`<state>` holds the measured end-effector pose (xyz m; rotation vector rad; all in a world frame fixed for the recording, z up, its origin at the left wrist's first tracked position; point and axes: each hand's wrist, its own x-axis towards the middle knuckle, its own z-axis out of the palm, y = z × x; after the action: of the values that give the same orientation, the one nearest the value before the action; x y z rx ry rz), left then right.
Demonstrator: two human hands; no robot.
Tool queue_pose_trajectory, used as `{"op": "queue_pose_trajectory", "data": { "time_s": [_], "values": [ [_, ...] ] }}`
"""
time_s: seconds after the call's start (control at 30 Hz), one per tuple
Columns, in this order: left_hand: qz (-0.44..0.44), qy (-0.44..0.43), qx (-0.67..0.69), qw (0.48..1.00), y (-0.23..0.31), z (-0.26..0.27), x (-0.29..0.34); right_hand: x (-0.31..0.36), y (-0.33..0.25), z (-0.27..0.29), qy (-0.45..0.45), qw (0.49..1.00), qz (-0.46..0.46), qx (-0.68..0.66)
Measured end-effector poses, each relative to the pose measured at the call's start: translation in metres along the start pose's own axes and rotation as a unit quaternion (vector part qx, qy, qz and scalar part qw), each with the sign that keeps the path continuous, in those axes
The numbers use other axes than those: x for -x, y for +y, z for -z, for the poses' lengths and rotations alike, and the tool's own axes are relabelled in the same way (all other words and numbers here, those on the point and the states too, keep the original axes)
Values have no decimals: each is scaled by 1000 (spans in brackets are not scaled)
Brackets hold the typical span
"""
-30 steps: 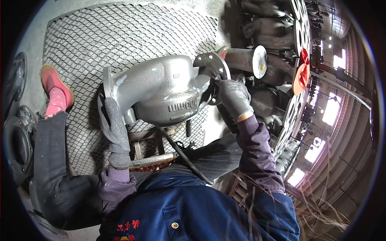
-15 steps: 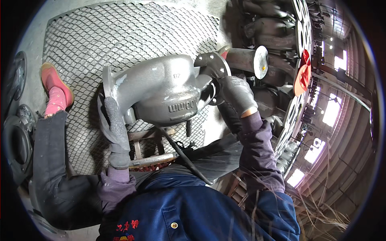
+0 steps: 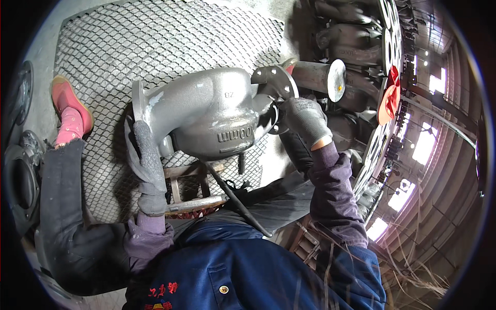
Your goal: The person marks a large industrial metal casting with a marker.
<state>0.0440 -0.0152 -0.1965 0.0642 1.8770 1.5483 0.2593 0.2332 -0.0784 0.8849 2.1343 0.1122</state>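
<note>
A large silver-grey flanged metal casting (image 3: 206,113), curved like a pipe elbow with a rounded bowl and raised lettering, lies across in front of me. My left hand (image 3: 146,155), in a grey knit glove, grips its left flange from the near side, the thumb side along the metal. My right hand (image 3: 306,120), in a dark grey glove, is closed at the holed right flange (image 3: 276,82). Its fingertips are tucked against the inner side of that flange, partly hidden. Below the casting, a dark rod (image 3: 237,199) slants down toward my lap.
A wooden and metal stool or frame (image 3: 194,199) stands below the casting. Expanded metal mesh (image 3: 113,46) covers the floor. To the right are a flanged pipe (image 3: 312,77), stacked castings (image 3: 356,51) and a red cloth (image 3: 390,101). Round metal parts (image 3: 23,181) lie at left.
My right hand has shifted very slightly at the right flange, its wrist turning a little. The casting and my left hand have hardly moved.
</note>
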Motion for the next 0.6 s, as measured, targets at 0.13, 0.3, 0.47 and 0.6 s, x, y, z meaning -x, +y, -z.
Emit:
{"op": "queue_pose_trajectory", "data": {
  "time_s": [0.13, 0.3, 0.47, 0.6],
  "values": [
    [-8, 2, -29, 1000, 2, 1, 0, -3, 15, 0, 41, 997, 66, -22],
    [-38, -4, -32, 999, -1, 1, 0, -18, 20, -3, 29, 998, 7, -49],
    [-54, 4, -67, 996, -2, 3, 0, -20, 20, 4, 28, 997, 65, -42],
    [4, -6, 0, 1000, 4, 0, 0, -22, 21, 18, 12, 992, 45, -115]
  ]
}}
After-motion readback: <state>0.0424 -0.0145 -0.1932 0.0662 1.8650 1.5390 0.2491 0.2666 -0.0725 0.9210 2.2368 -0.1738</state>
